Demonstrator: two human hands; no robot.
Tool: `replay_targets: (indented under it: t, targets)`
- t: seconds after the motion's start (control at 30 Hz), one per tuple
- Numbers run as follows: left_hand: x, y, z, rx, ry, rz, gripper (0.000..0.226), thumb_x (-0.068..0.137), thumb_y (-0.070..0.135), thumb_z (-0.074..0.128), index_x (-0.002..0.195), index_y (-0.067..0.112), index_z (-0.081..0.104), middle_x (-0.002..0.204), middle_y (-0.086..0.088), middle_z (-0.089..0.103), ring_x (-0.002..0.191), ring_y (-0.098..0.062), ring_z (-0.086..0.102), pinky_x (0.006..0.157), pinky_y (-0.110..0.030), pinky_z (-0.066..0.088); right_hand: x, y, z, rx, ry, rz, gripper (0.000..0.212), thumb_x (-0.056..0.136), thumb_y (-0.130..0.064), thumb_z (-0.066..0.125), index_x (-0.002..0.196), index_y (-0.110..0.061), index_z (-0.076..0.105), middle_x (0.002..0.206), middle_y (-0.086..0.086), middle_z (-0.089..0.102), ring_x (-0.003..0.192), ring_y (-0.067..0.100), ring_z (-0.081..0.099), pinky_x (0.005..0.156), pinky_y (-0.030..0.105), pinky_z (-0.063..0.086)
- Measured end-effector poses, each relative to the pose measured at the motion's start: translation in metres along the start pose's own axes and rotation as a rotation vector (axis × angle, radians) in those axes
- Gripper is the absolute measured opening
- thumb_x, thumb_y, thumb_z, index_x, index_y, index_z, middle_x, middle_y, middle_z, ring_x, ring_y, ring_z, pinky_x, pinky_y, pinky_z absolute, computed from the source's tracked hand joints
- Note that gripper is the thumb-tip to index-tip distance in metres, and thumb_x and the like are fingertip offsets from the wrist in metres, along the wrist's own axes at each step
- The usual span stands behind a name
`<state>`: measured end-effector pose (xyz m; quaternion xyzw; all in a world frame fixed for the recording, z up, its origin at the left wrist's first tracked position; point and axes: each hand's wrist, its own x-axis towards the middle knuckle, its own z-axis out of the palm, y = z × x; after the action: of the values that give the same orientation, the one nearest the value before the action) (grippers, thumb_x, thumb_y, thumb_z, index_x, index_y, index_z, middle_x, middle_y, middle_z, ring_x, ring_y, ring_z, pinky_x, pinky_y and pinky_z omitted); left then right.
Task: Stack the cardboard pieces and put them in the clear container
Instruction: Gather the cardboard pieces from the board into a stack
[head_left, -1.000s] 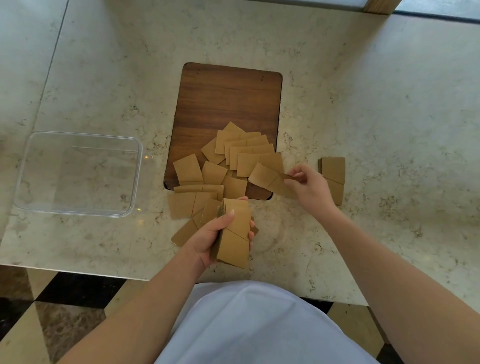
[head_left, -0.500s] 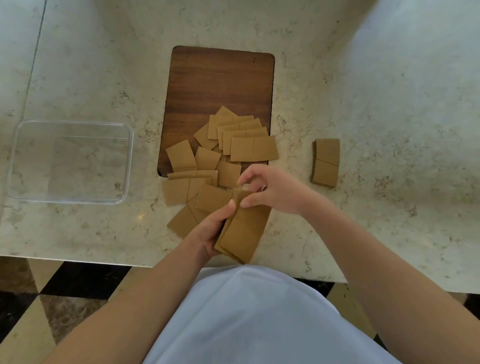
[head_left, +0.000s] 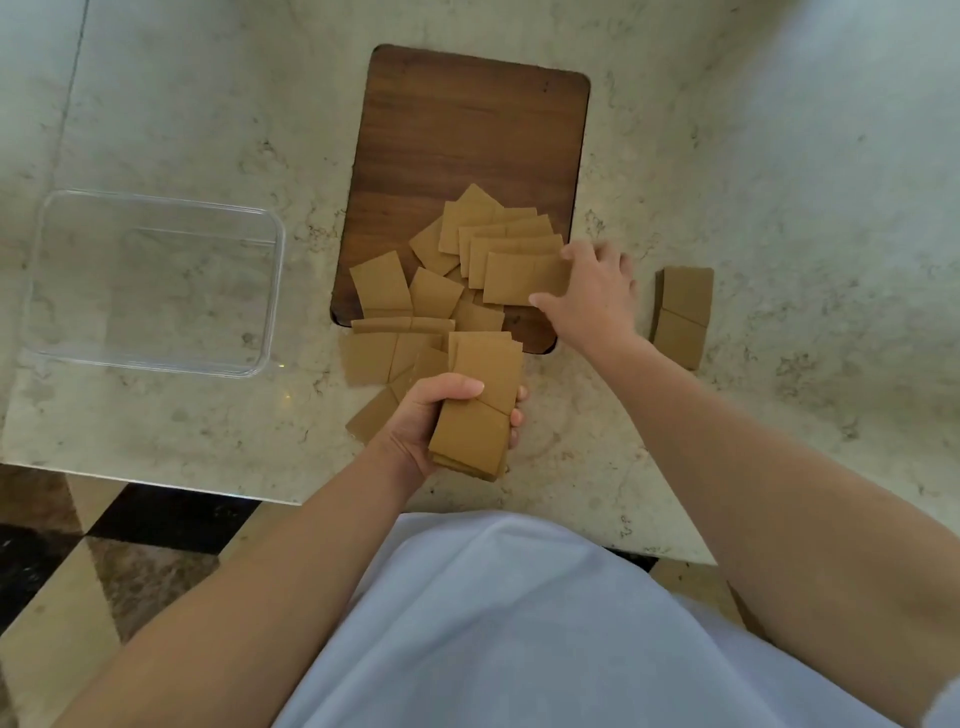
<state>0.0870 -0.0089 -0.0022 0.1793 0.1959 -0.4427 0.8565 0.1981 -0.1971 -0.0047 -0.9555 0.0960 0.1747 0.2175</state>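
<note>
— Marble counter all round, with a dark wooden board at twelve o'clock. What crowds the work?

— Loose cardboard pieces lie fanned and overlapping across the board's near end and spill onto the stone toward seven o'clock. A small separate stack sits at three o'clock, apart from the heap.

— And the clear container?

— At nine o'clock, well apart from the pieces, open side up, with only stone between it and the heap.

— The hands?

— The left hand grasps a gathered stack, thumb across the top face, fingertips curling round the right edge. That stack is held at six o'clock, just over the counter's near part; its long axis runs roughly from six toward twelve, leaning slightly to one o'clock.

— The right hand?

— It takes the nearest top piece at its right end, thumb at the near edge, fingers at the far edge. That piece lies flat, long axis running nine to three.
</note>
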Motion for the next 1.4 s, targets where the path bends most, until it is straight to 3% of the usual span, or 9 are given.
replay_targets:
  t: [0.27, 0.53, 0.63, 0.73, 0.9, 1.03, 1.13, 1.27, 1.4]
  targets:
    - [-0.001, 0.006, -0.008, 0.003, 0.108, 0.027, 0.063, 0.065, 0.015, 0.089, 0.122, 0.003, 0.065, 0.107, -0.019, 0.065, 0.085, -0.030, 0.066, 0.074, -0.043, 0.058, 0.016, 0.018, 0.006, 0.086, 0.015, 0.102, 0.076, 0.073, -0.042, 0.089, 0.132, -0.017, 0.049, 0.131, 0.004, 0.055, 0.127, 0.028, 0.046, 0.106, 0.042, 0.039]
    - [-0.008, 0.001, -0.007, 0.063, 0.157, 0.025, 0.083, 0.064, 0.027, 0.095, 0.133, 0.003, 0.055, 0.110, -0.020, 0.065, 0.088, -0.032, 0.068, 0.078, -0.044, 0.059, 0.009, 0.024, 0.005, 0.663, 0.007, 0.296, 0.018, 0.092, -0.027, 0.074, 0.094, -0.022, 0.057, 0.091, -0.006, 0.058, 0.090, 0.016, 0.057, 0.075, 0.027, 0.045]
    - [-0.010, -0.004, -0.008, 0.051, 0.150, 0.026, 0.088, 0.065, 0.034, 0.096, 0.136, 0.003, 0.055, 0.112, -0.021, 0.066, 0.091, -0.032, 0.069, 0.079, -0.044, 0.060, -0.001, 0.028, -0.013, 0.862, -0.019, 0.341, 0.011, 0.098, -0.027, 0.067, 0.090, -0.025, 0.060, 0.095, -0.004, 0.063, 0.089, 0.014, 0.057, 0.074, 0.026, 0.045]
    - [-0.010, -0.010, -0.010, 0.023, 0.151, 0.040, 0.093, 0.062, 0.041, 0.098, 0.137, 0.003, 0.056, 0.113, -0.022, 0.068, 0.092, -0.033, 0.071, 0.078, -0.044, 0.061, -0.022, 0.033, -0.037, 0.923, -0.016, 0.309, 0.004, 0.100, -0.028, 0.064, 0.099, -0.026, 0.068, 0.098, -0.006, 0.066, 0.090, 0.012, 0.058, 0.079, 0.029, 0.049]
    - [-0.007, -0.019, -0.007, 0.068, 0.183, 0.028, 0.101, 0.051, 0.052, 0.101, 0.133, 0.007, 0.064, 0.118, -0.020, 0.073, 0.098, -0.033, 0.074, 0.081, -0.046, 0.062, -0.078, 0.024, -0.058, 0.876, -0.270, 0.081, 0.009, 0.096, -0.031, 0.069, 0.098, -0.030, 0.077, 0.092, -0.015, 0.073, 0.086, 0.003, 0.066, 0.083, 0.030, 0.051]
    - [0.001, -0.023, 0.006, 0.177, 0.223, 0.007, 0.103, 0.043, 0.053, 0.102, 0.128, 0.008, 0.066, 0.119, -0.020, 0.076, 0.103, -0.033, 0.075, 0.077, -0.047, 0.064, -0.108, 0.007, -0.039, 0.841, -0.147, 0.084, 0.009, 0.098, -0.029, 0.066, 0.098, -0.032, 0.074, 0.092, -0.015, 0.072, 0.083, -0.005, 0.063, 0.075, 0.024, 0.048]
    - [0.008, -0.025, 0.021, 0.194, 0.199, -0.013, 0.089, 0.047, 0.048, 0.103, 0.121, 0.007, 0.074, 0.113, -0.021, 0.077, 0.097, -0.033, 0.076, 0.075, -0.047, 0.064, -0.118, -0.002, -0.026, 0.875, -0.035, 0.134, 0.009, 0.100, -0.027, 0.063, 0.100, -0.029, 0.072, 0.098, -0.011, 0.071, 0.092, 0.004, 0.064, 0.078, 0.028, 0.050]
    - [0.017, -0.027, 0.039, 0.304, 0.201, -0.026, 0.040, 0.063, 0.029, 0.090, 0.101, 0.015, 0.084, 0.096, -0.016, 0.079, 0.081, -0.030, 0.077, 0.065, -0.044, 0.063, -0.129, -0.008, -0.019, 0.861, 0.134, 0.085, 0.017, 0.101, -0.025, 0.058, 0.111, -0.030, 0.072, 0.108, -0.011, 0.070, 0.107, 0.011, 0.062, 0.095, 0.042, 0.052]
    - [0.030, -0.031, 0.053, 0.313, 0.248, 0.006, 0.042, 0.066, 0.023, 0.079, 0.107, 0.012, 0.079, 0.095, -0.017, 0.078, 0.080, -0.032, 0.076, 0.066, -0.045, 0.063, -0.137, -0.002, -0.023, 0.964, 0.119, 0.170, 0.037, 0.103, -0.036, 0.052, 0.140, -0.035, 0.054, 0.134, -0.007, 0.059, 0.126, 0.015, 0.054, 0.109, 0.045, 0.045]
